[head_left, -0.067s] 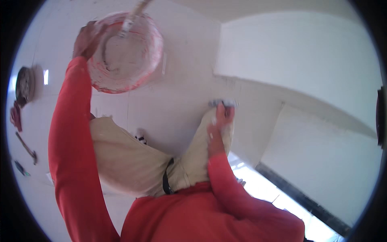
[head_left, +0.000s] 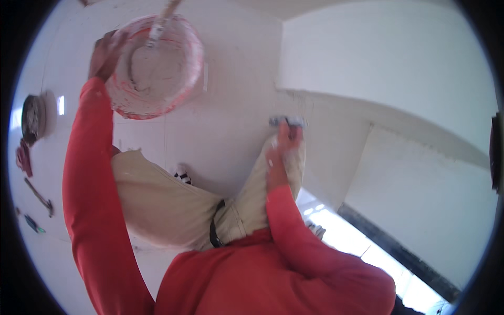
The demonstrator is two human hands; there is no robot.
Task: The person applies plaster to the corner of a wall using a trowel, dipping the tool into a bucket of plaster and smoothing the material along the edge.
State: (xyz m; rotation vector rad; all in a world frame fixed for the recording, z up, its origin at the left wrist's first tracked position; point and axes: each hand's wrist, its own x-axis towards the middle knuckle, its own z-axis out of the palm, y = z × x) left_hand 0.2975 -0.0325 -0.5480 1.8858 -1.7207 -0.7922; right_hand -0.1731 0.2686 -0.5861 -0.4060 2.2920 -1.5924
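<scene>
A red bucket, its wall smeared white, stands at the upper left with pale plaster-like paste inside. My left hand is closed over the bucket's left rim. A wooden-handled tool, coated white at its lower part, leans in the bucket; its lower end is hard to make out. Over my right knee, my right hand is closed around a putty knife with a wide, whitened edge. That hand is somewhat blurred and has white smears on it. Bucket and knife are well apart.
Pale tiled floor lies around me. Along the left are a dark round pan, a dark red cloth-like thing, a hammer and a small dark green tool. White walls rise at the right, with a dark-edged opening below.
My right hand and the putty knife have moved slightly up in the picture. The bucket and my left hand appear a little further left, as the whole view has shifted.
</scene>
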